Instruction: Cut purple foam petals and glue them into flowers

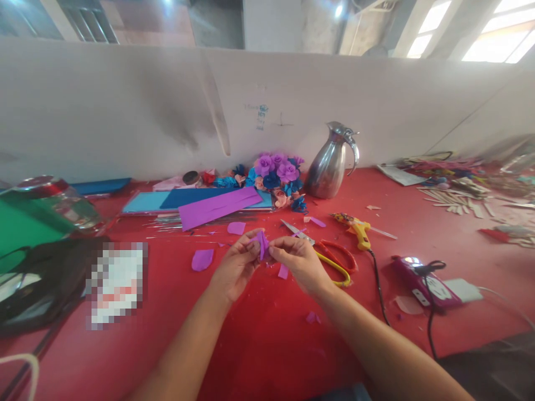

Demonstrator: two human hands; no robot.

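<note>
Between my two hands, above the red table (251, 345), is a small purple paper flower (263, 245). My left hand (240, 259) grips it from the left, thumb against the folded paper. The fingertips of my right hand (298, 259) pinch its right edge. Cut purple paper petals lie around: one petal (203, 260) left of my left hand, another (236, 228) behind it, and a scrap (283, 271) under my right hand. Scissors (334, 262) with red and yellow handles lie just beyond my right hand, partly hidden by it.
Behind lie a purple paper strip (221, 207), blue sheets (146, 201) and a bunch of paper flowers (278, 172). A metal jug (330, 161) stands near the white partition. At right are a yellow glue gun (358, 231) and a corded power strip (430, 284); at left, a clear jar (71, 206).
</note>
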